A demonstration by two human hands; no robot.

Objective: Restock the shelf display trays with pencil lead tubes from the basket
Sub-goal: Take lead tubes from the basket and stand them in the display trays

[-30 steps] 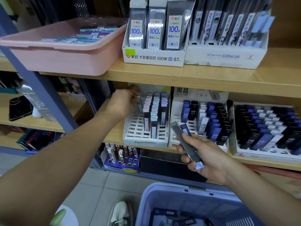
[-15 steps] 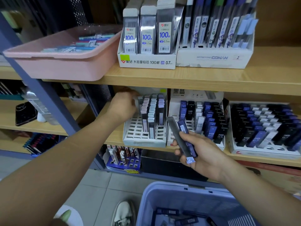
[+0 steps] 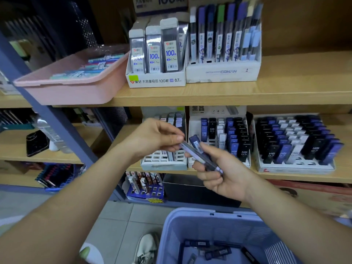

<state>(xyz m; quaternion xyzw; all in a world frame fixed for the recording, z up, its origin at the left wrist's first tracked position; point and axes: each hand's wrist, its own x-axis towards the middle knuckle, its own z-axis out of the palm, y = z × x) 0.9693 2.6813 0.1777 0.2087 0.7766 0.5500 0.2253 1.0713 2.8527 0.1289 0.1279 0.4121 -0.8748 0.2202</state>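
Observation:
My right hand (image 3: pixel 221 172) grips a small bundle of pencil lead tubes (image 3: pixel 199 150), grey and blue, in front of the middle shelf. My left hand (image 3: pixel 154 138) pinches the upper end of the grey tube in that bundle. Behind my hands stands a white gridded display tray (image 3: pixel 163 161) with tubes in its back rows and bare slots in front. To its right are a second tray (image 3: pixel 224 138) of HB 0.5 tubes and a third tray (image 3: pixel 293 141) of 0.7 tubes. The lilac basket (image 3: pixel 224 231) at the bottom holds several loose tubes.
A pink bin (image 3: pixel 70 86) sits on the upper shelf at the left beside two white cartons of tall lead packs (image 3: pixel 156 54). A blue shelf post (image 3: pixel 47 111) slants across the left. My shoe (image 3: pixel 146 248) stands on the tiled floor by the basket.
My left hand has left the back of the white gridded tray and come right to the bundle, where it now pinches the grey tube. My right hand has risen slightly.

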